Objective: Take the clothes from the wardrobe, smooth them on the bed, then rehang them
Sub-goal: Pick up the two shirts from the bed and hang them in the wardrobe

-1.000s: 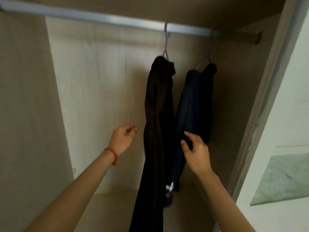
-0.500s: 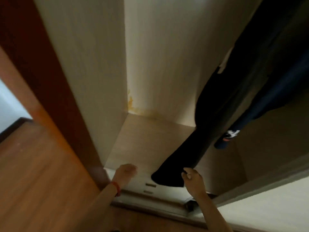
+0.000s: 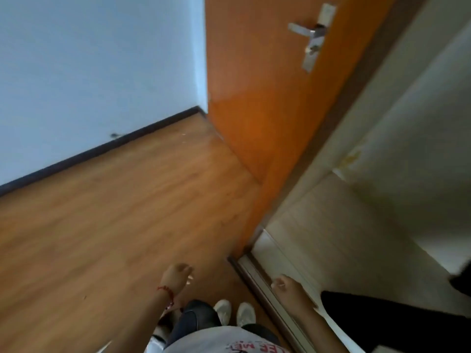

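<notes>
Fists: right hand [image 3: 286, 285] clenched, left hand [image 3: 177, 275] loosely curled, both empty; better to reach for the black garment [image 3: 382, 319] just right of the right hand.

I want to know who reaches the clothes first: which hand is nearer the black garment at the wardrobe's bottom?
Right. The right hand is over the wardrobe's bottom edge, just left of the black garment. The left hand hangs farther left, over the wooden floor.
</notes>
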Action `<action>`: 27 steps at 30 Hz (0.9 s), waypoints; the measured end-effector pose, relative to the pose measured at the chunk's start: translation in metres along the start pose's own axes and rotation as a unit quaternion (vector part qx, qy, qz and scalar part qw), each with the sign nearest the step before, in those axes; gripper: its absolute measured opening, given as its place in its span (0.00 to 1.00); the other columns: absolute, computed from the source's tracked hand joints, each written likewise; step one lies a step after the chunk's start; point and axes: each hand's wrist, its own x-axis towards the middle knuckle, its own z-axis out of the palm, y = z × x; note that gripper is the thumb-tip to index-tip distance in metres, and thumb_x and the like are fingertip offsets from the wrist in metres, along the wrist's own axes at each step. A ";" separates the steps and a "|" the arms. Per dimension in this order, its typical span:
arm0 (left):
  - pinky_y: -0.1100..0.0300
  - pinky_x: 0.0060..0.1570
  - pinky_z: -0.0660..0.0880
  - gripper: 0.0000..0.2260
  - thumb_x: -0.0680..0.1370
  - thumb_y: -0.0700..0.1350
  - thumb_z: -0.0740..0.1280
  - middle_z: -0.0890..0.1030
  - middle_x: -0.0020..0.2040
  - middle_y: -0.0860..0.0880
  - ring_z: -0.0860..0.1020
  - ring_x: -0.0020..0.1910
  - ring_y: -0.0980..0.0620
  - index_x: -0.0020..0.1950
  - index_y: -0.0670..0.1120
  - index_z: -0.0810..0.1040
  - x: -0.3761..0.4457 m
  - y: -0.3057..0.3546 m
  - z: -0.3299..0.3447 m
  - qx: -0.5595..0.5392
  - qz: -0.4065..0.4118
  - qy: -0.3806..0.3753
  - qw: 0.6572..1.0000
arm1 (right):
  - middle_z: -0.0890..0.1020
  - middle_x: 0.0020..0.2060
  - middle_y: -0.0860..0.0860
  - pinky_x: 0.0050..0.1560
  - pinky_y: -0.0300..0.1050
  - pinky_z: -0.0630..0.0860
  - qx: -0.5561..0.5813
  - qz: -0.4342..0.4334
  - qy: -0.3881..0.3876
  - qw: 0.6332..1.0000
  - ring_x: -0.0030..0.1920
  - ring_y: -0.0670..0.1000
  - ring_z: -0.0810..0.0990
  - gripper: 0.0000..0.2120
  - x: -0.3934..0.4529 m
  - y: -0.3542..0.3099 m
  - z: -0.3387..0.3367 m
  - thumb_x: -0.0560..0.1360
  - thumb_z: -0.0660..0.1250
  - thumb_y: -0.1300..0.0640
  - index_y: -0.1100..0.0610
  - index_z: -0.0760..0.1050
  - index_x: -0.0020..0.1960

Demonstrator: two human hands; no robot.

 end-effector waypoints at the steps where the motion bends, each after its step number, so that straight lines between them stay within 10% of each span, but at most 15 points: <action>1: 0.60 0.31 0.70 0.13 0.77 0.40 0.62 0.78 0.25 0.51 0.75 0.28 0.50 0.32 0.43 0.77 -0.010 0.001 -0.008 -0.014 -0.013 0.014 1.000 | 0.77 0.62 0.54 0.55 0.39 0.69 -0.011 -0.012 -0.012 1.000 0.61 0.51 0.75 0.16 0.007 -0.009 0.002 0.78 0.58 0.54 0.56 0.71 0.65; 12: 0.67 0.21 0.69 0.12 0.76 0.37 0.61 0.76 0.29 0.45 0.73 0.29 0.50 0.33 0.40 0.75 -0.068 -0.059 -0.038 -0.251 -0.185 0.218 0.925 | 0.76 0.61 0.54 0.52 0.40 0.69 -0.179 -0.167 -0.174 0.954 0.56 0.51 0.74 0.16 0.097 -0.116 0.022 0.80 0.55 0.54 0.57 0.70 0.65; 27: 0.61 0.29 0.66 0.09 0.77 0.39 0.61 0.76 0.32 0.43 0.73 0.29 0.47 0.37 0.39 0.76 -0.016 -0.111 -0.125 -0.445 -0.302 0.289 0.792 | 0.78 0.58 0.58 0.50 0.38 0.67 -0.271 -0.260 -0.265 0.888 0.58 0.54 0.77 0.15 0.176 -0.333 0.142 0.80 0.56 0.57 0.61 0.71 0.64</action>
